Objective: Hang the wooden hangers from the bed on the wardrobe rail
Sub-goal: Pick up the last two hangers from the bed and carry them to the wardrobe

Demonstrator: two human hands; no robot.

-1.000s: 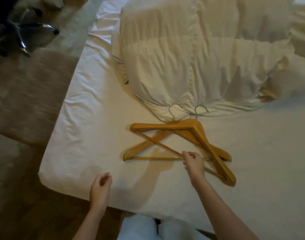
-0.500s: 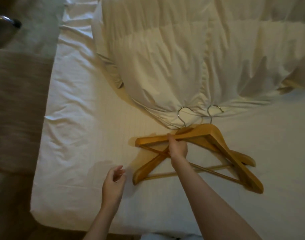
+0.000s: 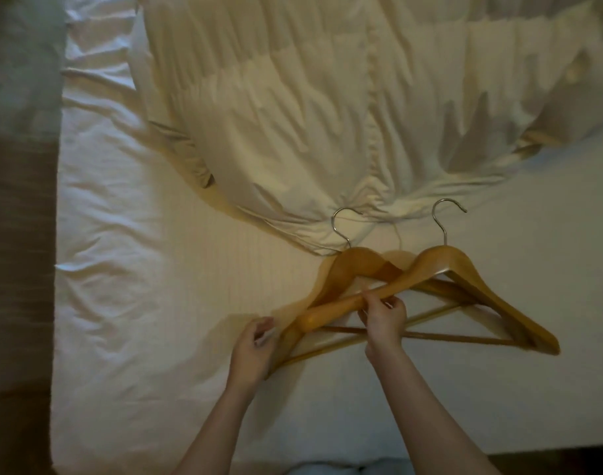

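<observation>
Nearest to you, both bare forearms reach out over the white sheet (image 3: pixel 163 269), which is smooth near the edge and wrinkled off to the left. Your left hand (image 3: pixel 253 351) sits at the lower left tip of the rear hanger (image 3: pixel 356 265), fingers curled loosely with a narrow gap between thumb and fingertips; it is touching or just beside the wood, and you cannot tell whether it grips. Your right hand (image 3: pixel 385 320) is pinched around the left arm of the front hanger (image 3: pixel 440 269), thumb and fingers closed on the smooth rounded wood, the hand also overlapping the thin crossbars.

Both hangers are glossy, honey-coloured wood with curved shoulders, slim straight bars across the bottom, and silver metal hooks. They lie crossed on the sheet, the front one overlapping the rear one, its right shoulder running down and away to the right of your right hand.

Beyond the hangers, the rear hook (image 3: pixel 342 224) rests against the hem of a cream duvet (image 3: pixel 310 114), puffy, quilted and deeply creased. The front hook (image 3: pixel 445 217) lies just right of that hem, on bare sheet.
</observation>
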